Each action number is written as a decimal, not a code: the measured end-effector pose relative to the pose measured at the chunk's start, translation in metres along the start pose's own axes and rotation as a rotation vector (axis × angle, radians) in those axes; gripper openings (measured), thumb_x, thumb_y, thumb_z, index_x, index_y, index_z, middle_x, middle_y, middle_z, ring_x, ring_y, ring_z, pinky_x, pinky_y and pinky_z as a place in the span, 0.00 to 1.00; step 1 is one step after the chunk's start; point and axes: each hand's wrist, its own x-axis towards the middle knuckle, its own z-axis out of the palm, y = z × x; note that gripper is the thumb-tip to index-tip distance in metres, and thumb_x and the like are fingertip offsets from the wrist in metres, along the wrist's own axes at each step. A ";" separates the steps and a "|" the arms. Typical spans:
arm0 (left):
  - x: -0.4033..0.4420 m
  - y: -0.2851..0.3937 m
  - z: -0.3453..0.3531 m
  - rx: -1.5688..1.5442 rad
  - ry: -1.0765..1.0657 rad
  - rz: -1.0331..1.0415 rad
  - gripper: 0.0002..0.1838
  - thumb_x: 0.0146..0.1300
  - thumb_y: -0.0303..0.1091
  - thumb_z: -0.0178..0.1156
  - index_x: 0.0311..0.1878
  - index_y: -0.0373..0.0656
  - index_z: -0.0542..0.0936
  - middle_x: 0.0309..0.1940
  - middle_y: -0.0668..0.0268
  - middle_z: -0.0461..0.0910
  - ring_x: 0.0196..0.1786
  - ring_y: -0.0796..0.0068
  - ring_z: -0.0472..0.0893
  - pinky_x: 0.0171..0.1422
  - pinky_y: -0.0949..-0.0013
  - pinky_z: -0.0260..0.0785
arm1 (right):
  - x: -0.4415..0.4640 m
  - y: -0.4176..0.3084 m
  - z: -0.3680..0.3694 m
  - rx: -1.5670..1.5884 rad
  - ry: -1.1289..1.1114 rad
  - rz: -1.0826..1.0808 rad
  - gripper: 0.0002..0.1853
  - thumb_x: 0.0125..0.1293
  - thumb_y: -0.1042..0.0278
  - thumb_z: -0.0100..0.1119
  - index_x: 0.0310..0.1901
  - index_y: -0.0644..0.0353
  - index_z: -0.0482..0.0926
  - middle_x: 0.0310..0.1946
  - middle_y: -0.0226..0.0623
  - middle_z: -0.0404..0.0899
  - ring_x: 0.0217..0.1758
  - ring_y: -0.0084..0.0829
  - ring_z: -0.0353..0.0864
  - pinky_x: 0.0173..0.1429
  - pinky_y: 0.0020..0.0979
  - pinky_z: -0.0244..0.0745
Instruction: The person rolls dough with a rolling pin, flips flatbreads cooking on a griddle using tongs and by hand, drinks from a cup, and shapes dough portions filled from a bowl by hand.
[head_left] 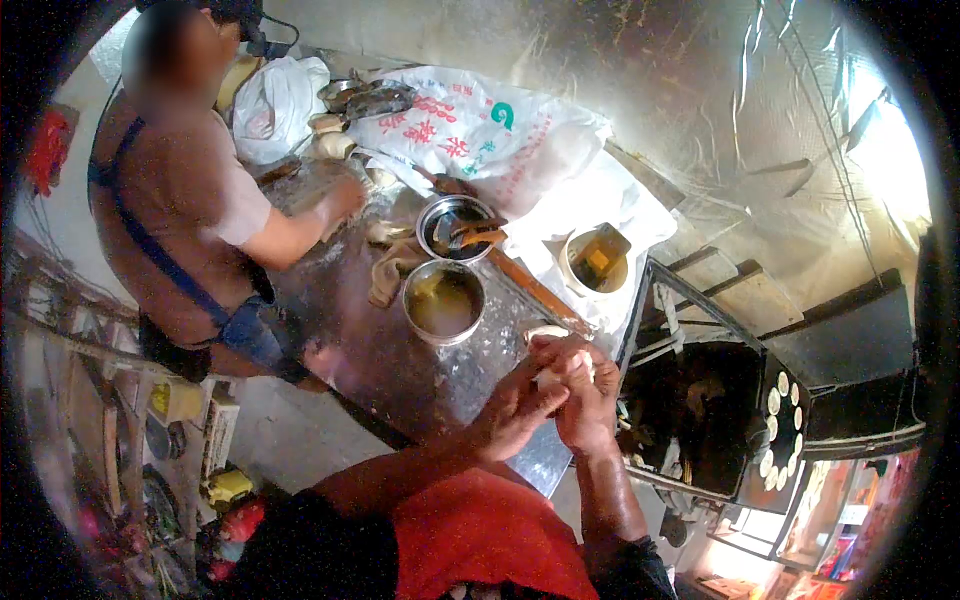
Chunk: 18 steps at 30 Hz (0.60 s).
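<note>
Both hands meet over the right end of the worktable, above its front edge. A small pale lump that looks like dough point(580, 368) shows between them. My left hand point(515, 408) curls against one side of the lump, its thumb reaching toward it. My right hand point(588, 405) wraps the other side, with its thumb pressed on top. The fingers partly hide the lump. Another pale piece point(545, 332) lies on the table just beyond the hands.
On the metal table point(380, 350) stand a pot of yellowish contents point(443, 303), a pot of dark liquid point(450, 222) and a bowl with a brush point(590, 275). A person point(190, 190) works at the left. Right is an oven point(690, 410) beside a plate of pale rounds point(783, 440).
</note>
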 end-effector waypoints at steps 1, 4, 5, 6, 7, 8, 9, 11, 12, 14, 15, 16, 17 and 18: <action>0.000 -0.009 0.003 0.034 -0.033 0.135 0.26 0.77 0.42 0.55 0.72 0.41 0.64 0.64 0.62 0.67 0.67 0.71 0.67 0.72 0.64 0.61 | 0.001 0.002 -0.003 -0.023 0.012 -0.042 0.17 0.73 0.54 0.60 0.43 0.63 0.84 0.44 0.41 0.86 0.41 0.26 0.82 0.47 0.29 0.78; -0.001 -0.017 0.008 0.118 0.035 0.230 0.25 0.77 0.41 0.55 0.71 0.40 0.64 0.64 0.61 0.67 0.69 0.71 0.67 0.73 0.64 0.60 | 0.004 0.007 -0.002 0.044 0.053 -0.056 0.16 0.74 0.55 0.60 0.42 0.62 0.84 0.46 0.43 0.85 0.44 0.32 0.83 0.51 0.35 0.79; -0.004 -0.017 0.009 0.149 0.081 0.261 0.25 0.77 0.40 0.55 0.71 0.40 0.64 0.64 0.61 0.67 0.68 0.70 0.67 0.72 0.64 0.61 | 0.004 0.011 -0.002 0.122 0.089 -0.086 0.16 0.73 0.55 0.60 0.42 0.62 0.84 0.46 0.44 0.85 0.44 0.33 0.84 0.52 0.36 0.79; -0.004 -0.012 0.000 0.138 0.022 0.193 0.26 0.77 0.37 0.55 0.72 0.40 0.62 0.64 0.61 0.67 0.68 0.70 0.69 0.71 0.65 0.63 | 0.004 0.011 -0.004 0.062 0.027 -0.153 0.15 0.72 0.56 0.62 0.42 0.62 0.84 0.46 0.44 0.85 0.47 0.34 0.84 0.52 0.36 0.79; 0.004 -0.001 -0.002 0.005 -0.031 0.135 0.28 0.76 0.36 0.56 0.73 0.41 0.60 0.65 0.61 0.67 0.65 0.70 0.71 0.69 0.66 0.65 | 0.000 0.003 0.008 0.177 0.031 -0.081 0.15 0.71 0.55 0.64 0.39 0.62 0.83 0.44 0.43 0.85 0.50 0.35 0.83 0.54 0.37 0.78; 0.004 -0.004 -0.006 0.127 -0.039 0.173 0.28 0.76 0.36 0.57 0.73 0.41 0.60 0.64 0.61 0.68 0.64 0.69 0.72 0.68 0.66 0.65 | -0.003 0.003 0.005 0.150 0.028 -0.035 0.15 0.70 0.55 0.64 0.39 0.62 0.83 0.44 0.43 0.85 0.52 0.36 0.82 0.55 0.37 0.78; 0.004 -0.009 -0.010 0.249 -0.049 0.210 0.28 0.75 0.36 0.58 0.73 0.40 0.60 0.63 0.60 0.68 0.63 0.69 0.72 0.67 0.66 0.66 | -0.003 0.005 0.003 0.136 0.028 -0.012 0.16 0.70 0.55 0.64 0.38 0.62 0.82 0.44 0.43 0.85 0.53 0.36 0.81 0.55 0.37 0.77; 0.008 -0.018 -0.007 0.505 0.010 0.389 0.28 0.75 0.36 0.58 0.72 0.39 0.62 0.62 0.60 0.70 0.62 0.69 0.73 0.66 0.66 0.66 | 0.000 0.013 -0.004 0.162 0.052 -0.025 0.16 0.70 0.54 0.65 0.38 0.61 0.82 0.43 0.42 0.85 0.52 0.35 0.82 0.52 0.35 0.78; 0.009 -0.021 -0.005 0.761 0.072 0.570 0.27 0.75 0.37 0.59 0.71 0.38 0.64 0.60 0.59 0.71 0.61 0.69 0.73 0.65 0.66 0.67 | 0.002 0.016 -0.005 0.200 0.076 -0.062 0.16 0.69 0.54 0.66 0.38 0.61 0.82 0.43 0.41 0.85 0.49 0.33 0.82 0.49 0.33 0.78; 0.005 -0.006 0.001 0.609 0.078 0.456 0.26 0.75 0.37 0.59 0.71 0.38 0.65 0.59 0.58 0.73 0.61 0.69 0.73 0.65 0.66 0.68 | 0.003 0.014 -0.004 0.202 0.063 -0.106 0.16 0.69 0.54 0.66 0.37 0.61 0.82 0.42 0.40 0.85 0.46 0.31 0.82 0.49 0.33 0.78; 0.002 -0.001 0.002 0.457 0.083 0.337 0.26 0.74 0.36 0.59 0.70 0.38 0.65 0.57 0.58 0.74 0.61 0.68 0.74 0.64 0.66 0.68 | 0.001 0.012 -0.003 0.203 0.053 -0.147 0.16 0.69 0.54 0.66 0.37 0.61 0.82 0.41 0.40 0.85 0.44 0.30 0.82 0.49 0.33 0.78; 0.001 0.000 -0.007 0.223 0.023 0.071 0.26 0.74 0.36 0.58 0.70 0.39 0.65 0.57 0.57 0.74 0.62 0.67 0.73 0.65 0.66 0.68 | -0.004 -0.004 0.010 0.165 0.117 -0.035 0.20 0.73 0.55 0.61 0.28 0.61 0.75 0.33 0.37 0.78 0.52 0.41 0.80 0.69 0.47 0.68; 0.008 0.002 -0.013 0.328 -0.037 0.193 0.28 0.74 0.40 0.57 0.73 0.41 0.64 0.63 0.52 0.74 0.71 0.58 0.69 0.77 0.58 0.58 | -0.007 -0.001 0.008 0.164 0.120 -0.033 0.20 0.73 0.55 0.61 0.28 0.61 0.75 0.33 0.37 0.78 0.52 0.41 0.80 0.69 0.47 0.68; 0.010 0.004 -0.013 0.446 -0.068 0.272 0.27 0.74 0.40 0.57 0.72 0.41 0.66 0.63 0.52 0.74 0.71 0.58 0.69 0.77 0.57 0.57 | -0.009 0.005 0.004 0.187 0.107 -0.036 0.20 0.73 0.55 0.61 0.28 0.62 0.75 0.33 0.37 0.78 0.51 0.40 0.80 0.67 0.46 0.69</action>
